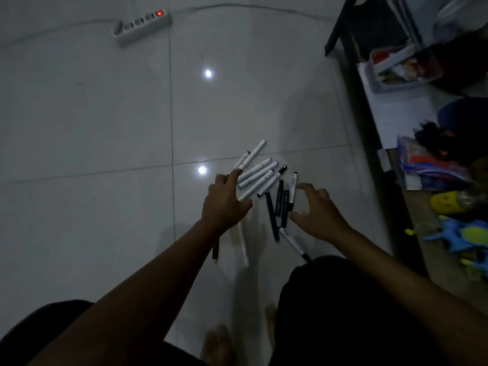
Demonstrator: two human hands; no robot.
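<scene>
Several white pens (257, 172) lie side by side on the white tiled floor (92, 128), with several black pens (279, 199) just right of them. My left hand (224, 204) lies over the near ends of the white pens, its fingers stretched out flat on them. To the right, my right hand (318, 211) hovers beside the black pens with fingers spread and slightly bent, holding nothing. More pens lie nearer me: a black one (215, 250) under my left wrist, a white one (243, 245) and a white one with a black cap (294, 243).
A white power strip (142, 26) with a lit red switch lies at the far left, its cable running across the floor. A dark shelf frame (369, 143) on the right holds boxes, bags and toys (459, 233). My knees and bare feet (219, 344) are at the bottom.
</scene>
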